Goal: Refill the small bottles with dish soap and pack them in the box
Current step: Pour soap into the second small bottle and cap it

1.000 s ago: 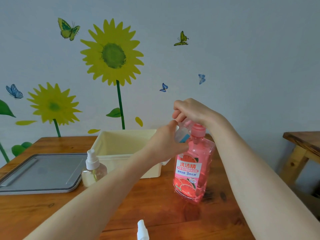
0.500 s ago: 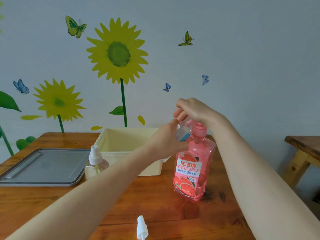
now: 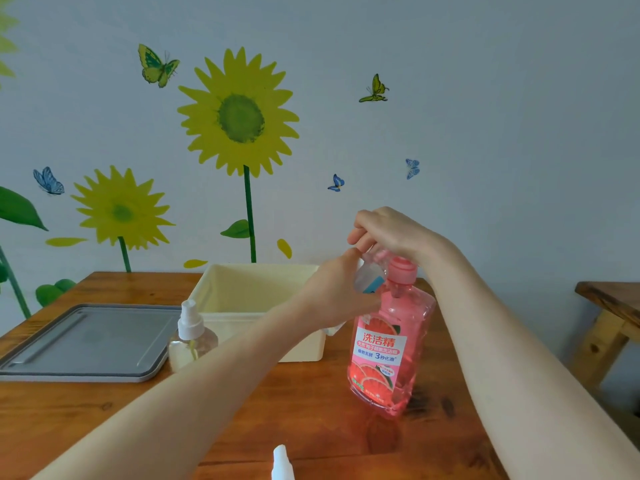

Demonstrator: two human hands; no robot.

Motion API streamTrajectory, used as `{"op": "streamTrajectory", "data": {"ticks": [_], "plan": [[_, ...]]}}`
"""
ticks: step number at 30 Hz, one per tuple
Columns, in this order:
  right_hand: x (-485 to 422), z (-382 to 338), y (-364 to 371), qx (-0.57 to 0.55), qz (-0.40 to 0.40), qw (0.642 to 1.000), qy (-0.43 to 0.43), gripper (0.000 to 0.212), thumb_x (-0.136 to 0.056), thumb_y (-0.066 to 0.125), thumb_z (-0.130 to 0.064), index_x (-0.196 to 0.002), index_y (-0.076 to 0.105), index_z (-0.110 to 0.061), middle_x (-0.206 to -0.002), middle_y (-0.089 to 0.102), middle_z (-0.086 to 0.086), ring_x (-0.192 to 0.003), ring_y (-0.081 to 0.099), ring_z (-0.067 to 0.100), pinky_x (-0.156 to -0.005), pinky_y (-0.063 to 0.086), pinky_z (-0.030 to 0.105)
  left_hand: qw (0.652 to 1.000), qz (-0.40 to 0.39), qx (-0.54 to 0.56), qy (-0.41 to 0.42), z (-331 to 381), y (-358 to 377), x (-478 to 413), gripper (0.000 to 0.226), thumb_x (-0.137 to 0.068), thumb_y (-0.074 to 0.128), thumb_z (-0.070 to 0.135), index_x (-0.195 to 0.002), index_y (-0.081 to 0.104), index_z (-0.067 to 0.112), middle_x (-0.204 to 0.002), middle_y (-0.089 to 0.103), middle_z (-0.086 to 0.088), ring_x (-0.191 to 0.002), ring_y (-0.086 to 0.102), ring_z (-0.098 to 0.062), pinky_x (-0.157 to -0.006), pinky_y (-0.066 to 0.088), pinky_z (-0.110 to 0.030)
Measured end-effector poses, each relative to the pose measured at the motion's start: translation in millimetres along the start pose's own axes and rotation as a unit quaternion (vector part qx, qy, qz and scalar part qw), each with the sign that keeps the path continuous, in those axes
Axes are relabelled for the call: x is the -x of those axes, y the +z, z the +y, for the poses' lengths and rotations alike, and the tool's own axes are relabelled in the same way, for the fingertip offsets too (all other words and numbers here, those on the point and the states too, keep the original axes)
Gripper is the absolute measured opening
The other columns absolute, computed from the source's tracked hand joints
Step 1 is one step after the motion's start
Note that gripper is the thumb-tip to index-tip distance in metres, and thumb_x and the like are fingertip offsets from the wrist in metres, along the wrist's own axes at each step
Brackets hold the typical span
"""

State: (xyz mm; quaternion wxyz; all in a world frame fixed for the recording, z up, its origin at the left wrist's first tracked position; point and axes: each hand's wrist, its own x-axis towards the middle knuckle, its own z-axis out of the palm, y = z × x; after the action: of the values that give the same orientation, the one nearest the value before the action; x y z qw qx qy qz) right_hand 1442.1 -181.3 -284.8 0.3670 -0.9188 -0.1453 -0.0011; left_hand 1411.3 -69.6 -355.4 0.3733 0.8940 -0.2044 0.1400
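soap bottle (image 3: pixel 391 344): pink, grapefruit label | box (image 3: pixel 256 292): cream | tray (image 3: pixel 83 341): grey | table (image 3: pixel 311 410): brown wood | wall (image 3: pixel 485 98): pale blue, yellow sunflowers, butterflies

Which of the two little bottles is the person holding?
The clear small bottle with the blue label, held by the left hand at the pump of the pink dish soap bottle. The white-topped spray bottle stands alone beside the cream box.

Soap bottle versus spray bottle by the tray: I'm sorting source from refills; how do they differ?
The soap bottle is taller, pink and labelled; the spray bottle is squat and clear. The soap bottle has a pink pump under the right hand; the spray bottle has a white sprayer. Both stand on the table.
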Motion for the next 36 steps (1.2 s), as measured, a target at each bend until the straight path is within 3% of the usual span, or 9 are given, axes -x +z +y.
{"op": "streamTrajectory", "data": {"ticks": [4,7,10,12,17,20,25,32,36], "plan": [[1,-11,-7,0.002,-0.015,1.000,0.015,0.039,-0.089,0.031,-0.026,-0.099,0.063,-0.004,-0.087,0.065,0.005,-0.070,0.059,0.017,-0.075,0.048,0.035,1.000,0.006,-0.008,0.016,5,-11,-3,0.044,-0.072,0.069,0.032,-0.100,0.036,0.029,-0.071,0.045,0.019,-0.057,0.050,-0.002,-0.042,0.036,-0.010],[-1,-8,-5,-0.001,-0.006,1.000,0.007,0.039,-0.089,0.032,-0.026,-0.099,0.063,-0.004,-0.083,0.065,0.003,-0.068,0.060,0.014,-0.061,0.043,0.027,1.000,0.009,0.010,0.010,0,-5,-3,0.042,-0.071,0.069,0.028,-0.100,0.038,0.028,-0.070,0.047,0.017,-0.054,0.051,-0.002,-0.037,0.036,-0.006],[1,0,0,-0.033,-0.003,0.999,0.001,0.039,-0.089,0.033,-0.025,-0.095,0.065,-0.003,-0.082,0.067,0.004,-0.071,0.062,0.012,-0.052,0.043,0.019,1.000,0.011,0.023,0.003,-4,3,1,0.044,-0.071,0.067,0.024,-0.106,0.042,0.025,-0.072,0.051,0.015,-0.057,0.055,-0.003,-0.046,0.045,-0.013],[2,1,0,-0.043,-0.006,0.999,0.000,0.038,-0.089,0.034,-0.024,-0.094,0.065,-0.003,-0.081,0.067,0.003,-0.070,0.061,0.012,-0.047,0.044,0.014,1.000,0.007,0.023,0.005,-3,3,2,0.046,-0.071,0.068,0.025,-0.109,0.042,0.025,-0.072,0.049,0.017,-0.058,0.054,-0.002,-0.045,0.044,-0.010],[-1,-9,-8,-0.022,-0.029,0.999,0.019,0.037,-0.087,0.036,-0.023,-0.094,0.066,-0.001,-0.083,0.067,0.005,-0.059,0.058,0.014,-0.057,0.044,0.024,1.000,0.008,0.000,0.029,4,-11,-2,0.042,-0.073,0.070,0.029,-0.097,0.035,0.027,-0.071,0.047,0.016,-0.058,0.050,-0.002,-0.042,0.037,-0.003],[-4,-3,-6,-0.020,-0.013,1.000,0.005,0.036,-0.084,0.037,-0.024,-0.085,0.067,-0.005,-0.083,0.070,0.005,-0.065,0.062,0.016,-0.065,0.048,0.028,1.000,0.012,0.009,0.026,1,-6,-3,0.041,-0.071,0.069,0.025,-0.095,0.036,0.028,-0.069,0.049,0.013,-0.055,0.051,-0.003,-0.041,0.036,-0.003],[-3,2,3,-0.022,-0.010,1.000,0.003,0.035,-0.085,0.038,-0.022,-0.083,0.066,-0.002,-0.089,0.070,0.013,-0.069,0.061,0.020,-0.056,0.044,0.024,0.999,0.015,0.025,0.016,-1,2,2,0.042,-0.070,0.069,0.022,-0.094,0.035,0.030,-0.067,0.048,0.015,-0.052,0.051,-0.001,-0.039,0.037,-0.004],[-4,-4,-7,-0.011,-0.008,1.000,0.000,0.034,-0.083,0.038,-0.024,-0.082,0.067,-0.005,-0.086,0.071,0.010,-0.064,0.059,0.018,-0.062,0.046,0.027,0.999,0.004,0.011,0.029,4,-10,-4,0.040,-0.072,0.070,0.028,-0.098,0.039,0.029,-0.070,0.048,0.015,-0.055,0.052,-0.002,-0.039,0.038,-0.005],[-6,5,3,-0.022,0.006,1.000,0.001,0.034,-0.081,0.041,-0.024,-0.081,0.067,-0.003,-0.085,0.072,0.010,-0.076,0.066,0.022,-0.060,0.045,0.026,0.998,0.007,0.053,0.027,-5,4,1,0.041,-0.070,0.070,0.021,-0.089,0.036,0.034,-0.067,0.050,0.014,-0.052,0.053,0.013,-0.039,0.038,-0.004]]}}
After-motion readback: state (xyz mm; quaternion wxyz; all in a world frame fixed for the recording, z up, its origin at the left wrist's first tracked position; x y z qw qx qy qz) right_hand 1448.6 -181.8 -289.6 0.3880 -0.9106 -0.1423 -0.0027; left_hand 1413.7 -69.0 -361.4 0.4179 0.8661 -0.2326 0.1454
